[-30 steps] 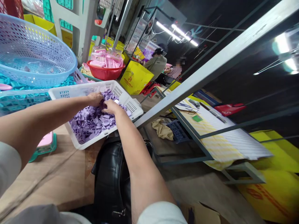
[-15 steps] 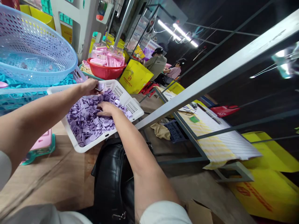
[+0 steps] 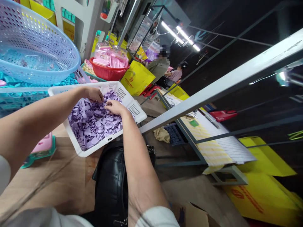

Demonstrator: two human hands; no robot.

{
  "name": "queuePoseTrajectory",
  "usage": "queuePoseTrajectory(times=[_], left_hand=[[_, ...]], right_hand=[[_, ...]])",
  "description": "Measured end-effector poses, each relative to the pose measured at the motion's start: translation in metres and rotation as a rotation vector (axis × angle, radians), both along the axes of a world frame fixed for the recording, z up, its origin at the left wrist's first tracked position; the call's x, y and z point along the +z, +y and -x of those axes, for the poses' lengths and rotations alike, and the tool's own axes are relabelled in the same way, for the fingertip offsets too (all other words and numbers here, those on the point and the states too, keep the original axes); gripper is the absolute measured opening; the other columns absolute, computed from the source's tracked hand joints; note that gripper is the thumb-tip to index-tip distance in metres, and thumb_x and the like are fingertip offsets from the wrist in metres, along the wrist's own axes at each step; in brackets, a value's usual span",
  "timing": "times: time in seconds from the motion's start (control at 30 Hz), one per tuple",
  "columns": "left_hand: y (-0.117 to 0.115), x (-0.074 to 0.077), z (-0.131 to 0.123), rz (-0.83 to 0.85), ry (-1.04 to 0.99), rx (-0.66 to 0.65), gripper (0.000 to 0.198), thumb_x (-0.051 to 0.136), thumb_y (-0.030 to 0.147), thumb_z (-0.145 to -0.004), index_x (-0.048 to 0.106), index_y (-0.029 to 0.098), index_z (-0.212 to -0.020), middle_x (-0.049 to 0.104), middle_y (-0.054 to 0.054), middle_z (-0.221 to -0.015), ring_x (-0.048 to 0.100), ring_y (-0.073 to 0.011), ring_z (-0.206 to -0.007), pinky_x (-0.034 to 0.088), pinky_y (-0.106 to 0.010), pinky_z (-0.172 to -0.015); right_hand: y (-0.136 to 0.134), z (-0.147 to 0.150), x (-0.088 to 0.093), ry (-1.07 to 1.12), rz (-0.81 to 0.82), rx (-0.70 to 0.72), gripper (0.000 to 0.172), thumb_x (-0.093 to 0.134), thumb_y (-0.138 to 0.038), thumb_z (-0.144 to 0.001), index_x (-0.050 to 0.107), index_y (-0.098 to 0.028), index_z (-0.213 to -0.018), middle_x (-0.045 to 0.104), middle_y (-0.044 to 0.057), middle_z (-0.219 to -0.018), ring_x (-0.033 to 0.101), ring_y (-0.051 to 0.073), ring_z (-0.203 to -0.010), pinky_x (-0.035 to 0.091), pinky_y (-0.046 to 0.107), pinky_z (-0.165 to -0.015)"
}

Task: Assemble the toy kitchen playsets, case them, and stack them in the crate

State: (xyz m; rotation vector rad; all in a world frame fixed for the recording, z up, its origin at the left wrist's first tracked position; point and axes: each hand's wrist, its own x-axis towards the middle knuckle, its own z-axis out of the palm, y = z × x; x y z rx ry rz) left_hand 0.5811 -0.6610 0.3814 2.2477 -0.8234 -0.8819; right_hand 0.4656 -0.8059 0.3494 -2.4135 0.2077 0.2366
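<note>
A white perforated basket (image 3: 132,108) sits on a wooden table, tilted toward me and filled with small purple plastic parts (image 3: 94,121). My left hand (image 3: 93,94) reaches in from the left at the far side of the pile, its fingers curled down among the parts. Close beside it, my right hand (image 3: 115,107) lies on the pile with fingers bent, pinching at the parts. The two sets of fingertips almost meet. What each hand holds is hidden by the fingers.
A blue round basket (image 3: 35,47) stands at the left over a crate of teal parts (image 3: 14,91). A red basket (image 3: 107,72) with pink items and a yellow bag (image 3: 137,78) lie beyond. A black bag (image 3: 111,183) is at my lap. Two people sit far back.
My left hand has come down from the basket's far rim onto the pile. My right hand has moved up toward it, so the hands are close together again.
</note>
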Motion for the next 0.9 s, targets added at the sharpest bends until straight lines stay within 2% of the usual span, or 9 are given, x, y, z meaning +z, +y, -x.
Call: queuePoseTrajectory(times=[0.1, 0.27, 0.33, 0.4, 0.53, 0.6, 0.7, 0.77, 0.9], left_hand=[[0.002, 0.005, 0.004, 0.060, 0.122, -0.032, 0.017, 0.074, 0.027, -0.066, 0.080, 0.022, -0.081, 0.068, -0.003, -0.074, 0.054, -0.0148, -0.061, 0.041, -0.028, -0.060], [0.003, 0.005, 0.011, 0.022, 0.143, -0.035, 0.012, 0.074, 0.028, -0.070, 0.073, 0.017, -0.065, 0.072, -0.007, -0.078, 0.055, -0.0134, -0.062, 0.043, -0.028, -0.062], [0.003, 0.004, 0.009, 0.038, 0.151, -0.017, 0.014, 0.071, 0.027, -0.075, 0.071, 0.016, -0.068, 0.072, -0.007, -0.077, 0.055, -0.0133, -0.064, 0.044, -0.029, -0.064], [0.003, 0.004, 0.004, 0.100, 0.179, 0.016, 0.011, 0.067, 0.025, -0.080, 0.070, 0.015, -0.075, 0.072, -0.007, -0.076, 0.055, -0.0129, -0.064, 0.044, -0.029, -0.064], [0.002, 0.006, -0.005, 0.241, 0.212, 0.058, 0.008, 0.067, 0.024, -0.081, 0.065, 0.017, -0.085, 0.071, -0.005, -0.078, 0.059, -0.0122, -0.067, 0.045, -0.025, -0.063], [0.003, 0.008, -0.005, 0.260, 0.203, 0.045, 0.016, 0.072, 0.026, -0.077, 0.059, 0.018, -0.081, 0.068, -0.003, -0.075, 0.059, -0.0115, -0.065, 0.044, -0.024, -0.061], [0.006, 0.010, -0.002, 0.266, 0.211, 0.044, 0.027, 0.078, 0.026, -0.072, 0.052, 0.019, -0.075, 0.061, 0.000, -0.068, 0.058, -0.0108, -0.060, 0.040, -0.022, -0.055], [0.006, 0.011, 0.003, 0.283, 0.224, 0.049, 0.029, 0.079, 0.027, -0.073, 0.051, 0.019, -0.074, 0.058, 0.000, -0.069, 0.056, -0.0101, -0.058, 0.038, -0.022, -0.052], [0.000, 0.020, 0.017, 0.378, 0.123, 0.162, 0.034, 0.073, 0.040, -0.087, 0.050, 0.018, -0.076, 0.058, -0.002, -0.074, 0.050, -0.0078, -0.055, 0.035, -0.023, -0.051]], right_hand=[[0.000, 0.000, 0.002, -0.023, -0.193, -0.105, 0.002, 0.060, -0.017, -0.096, 0.062, -0.017, -0.096, 0.066, -0.003, -0.077, 0.063, 0.008, -0.058, 0.048, 0.015, -0.053], [0.000, 0.000, 0.005, -0.110, -0.383, -0.193, 0.007, 0.054, -0.019, -0.099, 0.059, -0.017, -0.103, 0.069, -0.001, -0.095, 0.065, 0.005, -0.059, 0.045, 0.012, -0.050], [-0.002, 0.000, 0.005, -0.100, -0.315, -0.187, 0.016, 0.048, -0.018, -0.100, 0.060, -0.017, -0.111, 0.070, 0.001, -0.105, 0.067, 0.006, -0.063, 0.045, 0.014, -0.052], [-0.003, -0.002, 0.005, -0.083, -0.118, -0.120, 0.026, 0.040, -0.016, -0.101, 0.062, -0.016, -0.115, 0.071, 0.003, -0.111, 0.069, 0.008, -0.071, 0.048, 0.016, -0.058], [0.000, -0.004, 0.002, -0.075, 0.202, 0.051, 0.027, 0.046, -0.020, -0.099, 0.071, -0.014, -0.094, 0.075, 0.005, -0.104, 0.068, 0.014, -0.094, 0.049, 0.021, -0.082], [0.007, -0.004, 0.000, -0.045, 0.261, 0.124, 0.021, 0.062, -0.032, -0.095, 0.073, -0.015, -0.089, 0.076, 0.005, -0.097, 0.067, 0.016, -0.093, 0.047, 0.022, -0.082], [0.017, -0.003, -0.005, 0.007, 0.398, 0.323, 0.029, 0.077, -0.045, -0.083, 0.076, -0.017, -0.090, 0.078, 0.005, -0.094, 0.067, 0.018, -0.088, 0.045, 0.024, -0.076], [0.021, -0.004, -0.007, -0.010, 0.447, 0.379, 0.020, 0.078, -0.038, -0.083, 0.077, -0.018, -0.087, 0.078, 0.006, -0.097, 0.069, 0.020, -0.092, 0.045, 0.025, -0.077], [0.018, -0.002, -0.008, -0.076, 0.432, 0.295, 0.006, 0.072, -0.021, -0.083, 0.076, -0.017, -0.080, 0.079, 0.009, -0.098, 0.070, 0.021, -0.095, 0.047, 0.026, -0.084]])
